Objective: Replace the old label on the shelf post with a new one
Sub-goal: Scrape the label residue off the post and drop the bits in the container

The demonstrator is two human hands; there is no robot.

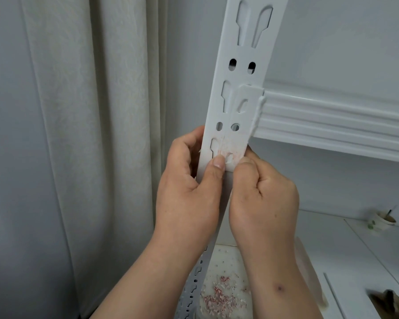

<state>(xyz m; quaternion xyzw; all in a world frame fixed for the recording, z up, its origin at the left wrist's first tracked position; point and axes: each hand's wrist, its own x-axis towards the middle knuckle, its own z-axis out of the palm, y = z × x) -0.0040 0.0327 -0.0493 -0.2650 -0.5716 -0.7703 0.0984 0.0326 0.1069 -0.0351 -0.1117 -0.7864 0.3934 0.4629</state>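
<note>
Most of the old label (228,150) looks gone from the white shelf post (237,88): what remains is a faint pinkish, scuffed patch of residue low on the post's face, just under the pair of small round holes and over a keyhole slot. The left hand (189,180) wraps the post's left edge, its thumb pressed flat on the face beside the patch, so that grip is closed around the post. The right hand (263,192) is curled tight, its fingertips picking at the right side of the residue; whether it pinches a loosened flake I cannot tell. Far below, pink and white shavings (219,298) lie scattered on a pale perforated surface, which suggests the scraping is well along. I would judge the removal nearly finished but not clean, and the second half untouched: no new label is anywhere in sight. No brand, print or readable writing shows on the post, the residue or the paper cup (381,221) on the white surface at right.
</note>
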